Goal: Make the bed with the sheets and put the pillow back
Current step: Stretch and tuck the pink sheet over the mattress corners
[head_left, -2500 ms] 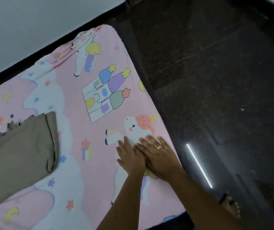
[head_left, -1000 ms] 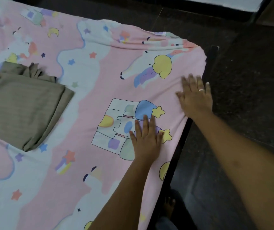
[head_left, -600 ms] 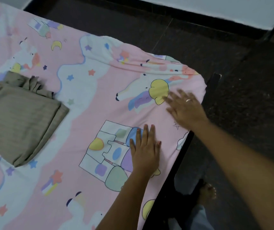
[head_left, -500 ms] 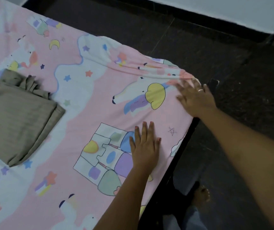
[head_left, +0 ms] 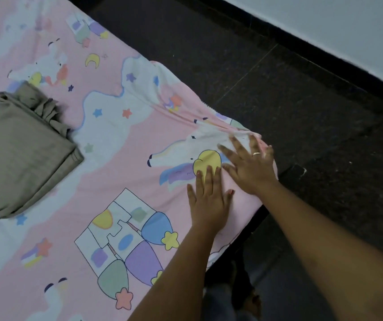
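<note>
A pink sheet (head_left: 107,172) printed with unicorns, castles and stars covers the bed. My left hand (head_left: 208,200) lies flat on it near the right edge, fingers straight. Just beyond it, my right hand (head_left: 247,164), wearing a ring, presses flat with spread fingers on the sheet at the bed's far right corner, where the fabric is bunched into wrinkles. A folded olive-brown cloth (head_left: 19,154) rests on the sheet at the left. No pillow is in view.
Dark stone floor (head_left: 301,100) runs along the bed's right side and far end, bounded by a black skirting and a white wall (head_left: 348,26). The dark bed frame edge (head_left: 253,223) shows under the sheet. My bare foot (head_left: 252,302) stands beside the bed.
My left hand has slid up the sheet from the castle print to the unicorn. My right hand stays at the bed corner, its fingers now spread wider over the wrinkles.
</note>
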`<action>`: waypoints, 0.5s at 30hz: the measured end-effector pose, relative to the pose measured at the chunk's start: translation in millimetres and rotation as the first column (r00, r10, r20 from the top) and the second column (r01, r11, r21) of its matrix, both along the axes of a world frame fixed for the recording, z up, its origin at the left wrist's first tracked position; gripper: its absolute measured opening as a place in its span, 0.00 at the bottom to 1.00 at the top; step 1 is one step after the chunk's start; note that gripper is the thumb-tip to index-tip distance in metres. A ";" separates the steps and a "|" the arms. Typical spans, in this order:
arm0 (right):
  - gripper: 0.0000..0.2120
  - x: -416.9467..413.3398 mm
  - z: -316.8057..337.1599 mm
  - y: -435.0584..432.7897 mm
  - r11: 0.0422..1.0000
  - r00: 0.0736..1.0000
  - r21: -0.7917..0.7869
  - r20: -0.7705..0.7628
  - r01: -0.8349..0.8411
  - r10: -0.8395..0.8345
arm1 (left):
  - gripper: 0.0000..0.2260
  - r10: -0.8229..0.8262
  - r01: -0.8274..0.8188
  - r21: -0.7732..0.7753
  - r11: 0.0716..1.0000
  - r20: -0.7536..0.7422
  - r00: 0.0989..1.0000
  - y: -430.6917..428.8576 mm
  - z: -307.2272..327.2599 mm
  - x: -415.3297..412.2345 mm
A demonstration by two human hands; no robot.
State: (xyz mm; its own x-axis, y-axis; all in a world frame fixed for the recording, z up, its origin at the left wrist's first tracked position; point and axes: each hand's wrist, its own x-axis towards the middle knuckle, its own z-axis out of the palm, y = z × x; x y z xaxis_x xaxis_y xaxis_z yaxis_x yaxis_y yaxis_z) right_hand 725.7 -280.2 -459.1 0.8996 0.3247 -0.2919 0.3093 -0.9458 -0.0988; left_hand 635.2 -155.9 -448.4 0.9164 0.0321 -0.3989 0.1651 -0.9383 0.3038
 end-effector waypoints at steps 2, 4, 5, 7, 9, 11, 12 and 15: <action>0.26 17.8 0.3 -0.7 0.994 0.994 0.055 -0.055 0.098 -0.095 | 0.34 0.007 -0.006 -0.020 1.000 0.042 0.999 -1.9 -3.8 2.2; 0.27 41.1 0.2 -2.4 0.962 0.966 0.140 -0.148 0.235 -0.214 | 0.30 0.027 -0.027 0.000 1.000 0.123 0.992 -6.4 -11.9 6.7; 0.28 52.1 -2.1 -3.5 0.935 0.949 0.197 -0.180 0.294 -0.261 | 0.28 0.038 -0.043 0.020 0.999 0.186 0.982 -9.5 -16.0 9.2; 0.30 69.6 -5.2 -2.6 0.870 0.920 0.320 -0.243 0.374 -0.307 | 0.24 0.038 -0.052 0.045 0.998 0.270 0.962 -16.8 -20.4 16.8; 0.29 84.3 -7.5 3.1 0.805 0.886 0.397 -0.337 0.440 -0.318 | 0.24 0.050 -0.058 0.024 0.998 0.277 0.960 -24.1 -22.9 28.5; 0.26 90.3 -4.8 12.2 0.760 0.871 0.439 -0.345 0.480 -0.350 | 0.24 0.061 -0.067 0.013 0.998 0.270 0.961 -27.4 -19.7 36.0; 0.23 91.2 -2.6 15.3 0.737 0.874 0.472 -0.312 0.484 -0.373 | 0.23 0.060 -0.066 0.014 0.998 0.265 0.962 -27.7 -18.7 37.3; 0.13 96.2 -2.4 16.2 0.672 0.869 0.555 -0.255 0.490 -0.423 | 0.24 0.080 -0.083 0.002 0.997 0.239 0.968 -29.1 -17.0 43.5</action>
